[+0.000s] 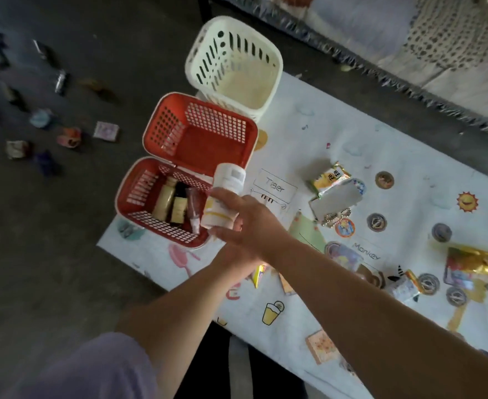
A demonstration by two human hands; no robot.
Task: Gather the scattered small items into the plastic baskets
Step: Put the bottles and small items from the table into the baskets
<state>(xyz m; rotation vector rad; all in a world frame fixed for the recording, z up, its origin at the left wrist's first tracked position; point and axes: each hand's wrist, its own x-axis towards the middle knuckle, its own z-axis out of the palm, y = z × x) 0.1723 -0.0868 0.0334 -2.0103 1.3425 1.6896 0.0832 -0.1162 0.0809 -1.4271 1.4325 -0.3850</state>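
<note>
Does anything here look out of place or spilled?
Yes: small items lie strewn on the dark floor left of the table, away from the baskets. Nothing looks spilled or broken, though that area is blurred.

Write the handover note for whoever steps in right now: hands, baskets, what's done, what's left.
Right hand: fingers grip a white bottle over the right edge of the near red basket.
Left hand: under the right wrist and mostly hidden, so I cannot tell whether it holds anything.
Done: several small bottles and tubes lie in the near red basket.
The middle red basket and the white basket show nothing inside.
Left: drop the white bottle in, then gather the packets, the round discs and the gold packet from the table, plus the small items on the floor.
</note>
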